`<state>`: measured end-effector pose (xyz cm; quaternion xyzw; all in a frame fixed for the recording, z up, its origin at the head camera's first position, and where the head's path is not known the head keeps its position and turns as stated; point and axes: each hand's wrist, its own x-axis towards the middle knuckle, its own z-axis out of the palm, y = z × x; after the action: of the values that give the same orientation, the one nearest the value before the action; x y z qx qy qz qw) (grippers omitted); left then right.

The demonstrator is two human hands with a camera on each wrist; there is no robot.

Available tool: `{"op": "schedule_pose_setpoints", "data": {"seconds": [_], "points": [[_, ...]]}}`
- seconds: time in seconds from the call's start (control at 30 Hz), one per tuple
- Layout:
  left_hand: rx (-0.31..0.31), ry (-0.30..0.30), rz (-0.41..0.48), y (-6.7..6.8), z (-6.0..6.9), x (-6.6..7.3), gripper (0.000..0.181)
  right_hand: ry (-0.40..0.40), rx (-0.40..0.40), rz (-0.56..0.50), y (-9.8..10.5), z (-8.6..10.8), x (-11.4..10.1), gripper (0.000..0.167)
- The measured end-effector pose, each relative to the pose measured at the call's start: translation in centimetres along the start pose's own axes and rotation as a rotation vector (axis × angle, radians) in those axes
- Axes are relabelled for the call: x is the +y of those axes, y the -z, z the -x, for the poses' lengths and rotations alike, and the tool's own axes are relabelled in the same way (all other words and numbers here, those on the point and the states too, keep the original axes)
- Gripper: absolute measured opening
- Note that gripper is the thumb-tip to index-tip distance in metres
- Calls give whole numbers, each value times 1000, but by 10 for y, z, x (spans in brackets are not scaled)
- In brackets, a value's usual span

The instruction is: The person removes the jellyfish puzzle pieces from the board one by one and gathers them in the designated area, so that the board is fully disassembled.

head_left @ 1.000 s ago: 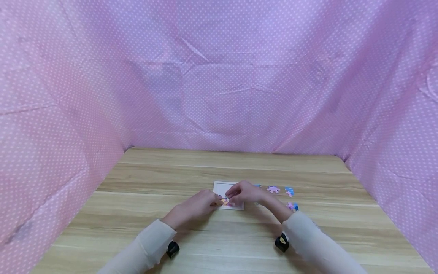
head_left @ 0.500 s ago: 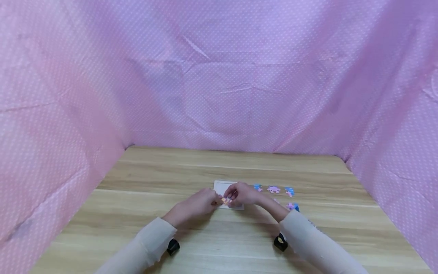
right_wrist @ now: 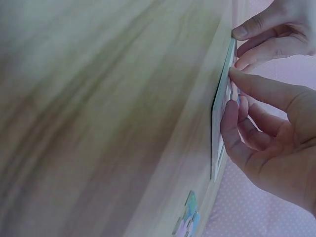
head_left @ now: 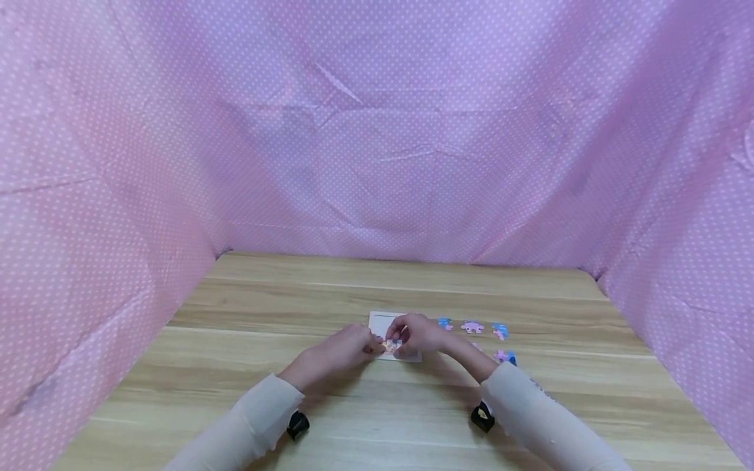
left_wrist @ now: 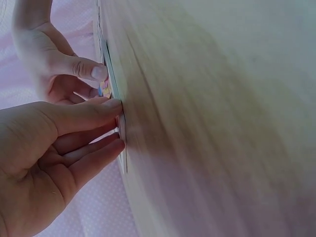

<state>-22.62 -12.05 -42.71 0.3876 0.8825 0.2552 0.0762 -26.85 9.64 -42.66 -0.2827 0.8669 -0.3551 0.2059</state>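
A white puzzle tray [head_left: 379, 320] lies on the table, with colourful jigsaw pieces [head_left: 389, 346] in its near part. My left hand [head_left: 350, 347] holds the tray's left edge, thumb [left_wrist: 106, 109] and curled fingers against its rim. Over the right part of the tray, my right hand [head_left: 419, 333] pinches a jigsaw piece [right_wrist: 239, 97] between thumb and fingers, low at the tray surface. The fingers hide most of that piece, and its exact seating cannot be seen.
Loose jigsaw pieces lie right of the tray, among them a pink one [head_left: 472, 326], a blue and pink one [head_left: 500, 330] and another [head_left: 505, 356] nearer my right forearm. The wooden table [head_left: 247, 288] ends at a pink dotted curtain [head_left: 377, 163].
My right hand has shifted slightly and closed in on the pieces in the tray, uncovering a loose piece to its right. My left hand stays nearly still at the tray's edge.
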Motion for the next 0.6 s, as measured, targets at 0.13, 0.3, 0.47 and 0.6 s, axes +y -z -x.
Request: {"op": "schedule_pose_setpoints", "data": {"seconds": [0.13,0.3,0.47,0.6], "points": [[9,19,-9,0,0,0,13,18,30,13,1,-1,0,25],[1,62,-20,0,-2,1,15,111,72,69,7,1,5,21],[3,75,-15,-1,-4,2,14,171,70,88,12,8,11,18],[-8,82,-44,-2,-4,2,19,154,64,67,18,18,15,16]]}}
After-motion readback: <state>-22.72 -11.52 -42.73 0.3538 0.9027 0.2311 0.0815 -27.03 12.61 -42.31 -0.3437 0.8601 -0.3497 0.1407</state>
